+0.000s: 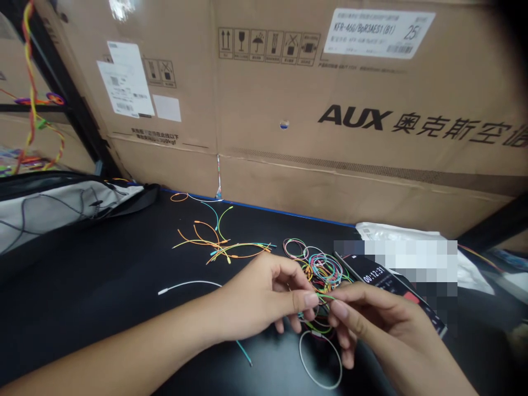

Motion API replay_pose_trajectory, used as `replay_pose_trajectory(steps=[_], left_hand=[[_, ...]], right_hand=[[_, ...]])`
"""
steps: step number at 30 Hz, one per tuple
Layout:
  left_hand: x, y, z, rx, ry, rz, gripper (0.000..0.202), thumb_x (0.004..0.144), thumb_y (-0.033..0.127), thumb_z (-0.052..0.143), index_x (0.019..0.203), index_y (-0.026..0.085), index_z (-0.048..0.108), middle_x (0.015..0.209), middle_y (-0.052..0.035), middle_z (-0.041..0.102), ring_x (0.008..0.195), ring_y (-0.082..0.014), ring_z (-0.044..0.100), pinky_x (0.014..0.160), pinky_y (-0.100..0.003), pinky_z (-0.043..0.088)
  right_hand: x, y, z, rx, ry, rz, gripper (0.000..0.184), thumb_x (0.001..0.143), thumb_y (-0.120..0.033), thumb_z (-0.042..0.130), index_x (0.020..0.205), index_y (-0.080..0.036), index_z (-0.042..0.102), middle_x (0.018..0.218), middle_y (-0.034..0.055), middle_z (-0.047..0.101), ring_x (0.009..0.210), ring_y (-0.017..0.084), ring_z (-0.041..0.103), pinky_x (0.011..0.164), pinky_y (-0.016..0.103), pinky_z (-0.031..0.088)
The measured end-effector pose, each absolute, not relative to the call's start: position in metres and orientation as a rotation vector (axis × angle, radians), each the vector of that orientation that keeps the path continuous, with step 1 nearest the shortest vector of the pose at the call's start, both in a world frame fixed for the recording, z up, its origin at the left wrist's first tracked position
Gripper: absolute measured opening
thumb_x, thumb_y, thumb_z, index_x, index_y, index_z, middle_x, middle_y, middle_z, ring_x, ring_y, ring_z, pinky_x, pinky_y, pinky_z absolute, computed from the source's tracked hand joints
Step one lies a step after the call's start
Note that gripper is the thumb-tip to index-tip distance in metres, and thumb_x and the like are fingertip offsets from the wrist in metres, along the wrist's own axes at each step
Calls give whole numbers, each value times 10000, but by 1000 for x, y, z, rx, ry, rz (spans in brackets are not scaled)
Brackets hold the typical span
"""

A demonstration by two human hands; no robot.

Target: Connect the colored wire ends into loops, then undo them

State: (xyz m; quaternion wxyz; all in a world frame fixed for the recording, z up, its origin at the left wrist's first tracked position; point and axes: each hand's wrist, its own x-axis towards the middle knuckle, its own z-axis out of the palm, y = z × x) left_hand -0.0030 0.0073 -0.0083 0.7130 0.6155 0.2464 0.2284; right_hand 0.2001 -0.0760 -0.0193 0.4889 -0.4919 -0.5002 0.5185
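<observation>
My left hand (256, 300) and my right hand (371, 324) meet above the black table (103, 275), their fingertips pinching a thin green cord (325, 296). Just beyond them lies a tangled pile of coloured elastic cord loops (319, 269), partly hidden by my fingers. Below my hands rests a white cord loop (300, 352). Loose orange, teal and yellow cords (214, 245) are spread further left, and a single white cord (190, 282) lies near my left wrist. A phone (377, 278) showing a timer sits to the right of the pile, partly pixelated.
Large cardboard boxes (330, 82) stand along the table's back edge. A grey and black bag (61, 209) lies at the left, and a white plastic sheet (470, 269) lies at the right. Multicoloured cords (31, 82) hang from a dark rack at far left.
</observation>
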Motion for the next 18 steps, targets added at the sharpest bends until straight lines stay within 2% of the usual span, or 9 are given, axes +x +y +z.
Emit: replay_pose_trajectory(steps=[2,5,10,14,18], left_hand=[[-3,11,-12,1319,515,494,332,841,441,791,906,134,682,843,-52,730,616,-112,653,499,-197,476],[-3,13,-14,1307,489,532,311,846,411,799,938,124,722,864,-59,749,637,-97,665,525,-183,487],[-4,11,-12,1309,494,535,229,856,305,795,990,137,716,885,-57,773,632,-98,691,531,-178,482],[-4,10,-15,1268,447,470,266,854,281,792,1049,155,663,922,-73,786,615,-103,706,533,-181,493],[-2,8,-19,1184,380,409,304,843,278,793,952,184,526,861,-61,779,569,-116,696,498,-189,501]], right_hand=[[203,-76,-16,-1235,-1259,1214,156,843,-378,840,889,-229,835,661,24,716,504,142,644,481,241,596],[203,-74,-11,-1256,-1286,1171,144,793,-349,879,899,-254,855,638,14,714,473,130,623,449,216,568],[199,-72,-12,-1278,-1284,1126,202,795,-431,858,833,-232,850,604,13,665,431,120,582,391,218,535],[202,-75,-17,-1294,-1319,1141,164,801,-390,862,874,-244,848,660,14,687,456,123,605,396,210,539],[207,-75,-22,-1267,-1382,1144,137,857,-374,818,921,-256,845,725,35,741,464,118,621,409,198,545]])
